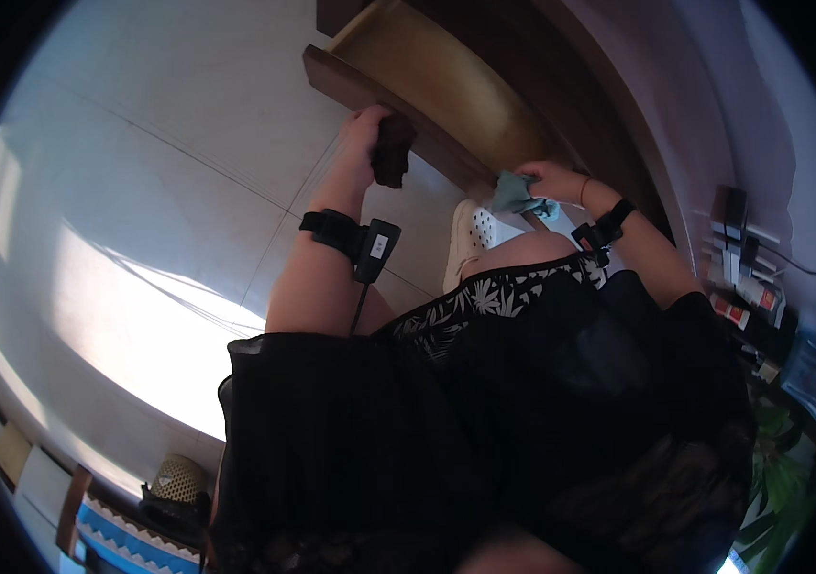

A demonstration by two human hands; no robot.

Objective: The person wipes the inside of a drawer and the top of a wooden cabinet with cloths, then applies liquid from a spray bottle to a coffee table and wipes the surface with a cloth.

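Observation:
A wooden drawer (446,81) is pulled out in front of me, its pale inner bottom showing. Just on the near side of the drawer's front board (351,81), my left hand (366,126) is closed on a dark brown cloth (392,153) that hangs down, crumpled. Whether that hand also touches the board cannot be made out. At the drawer's right end, my right hand (555,180) pinches a grey-green cloth (515,195), bunched and partly drooping over the edge. Both forearms wear black straps; the left one carries a small black box (375,251).
Below the drawer, a white clog with holes (471,234) is on my foot. Pale floor tiles (188,115) spread to the left, with a sunlit patch. A woven basket (178,478) stands at lower left. Shelves with small boxes (743,287) and a green plant (776,469) are at right.

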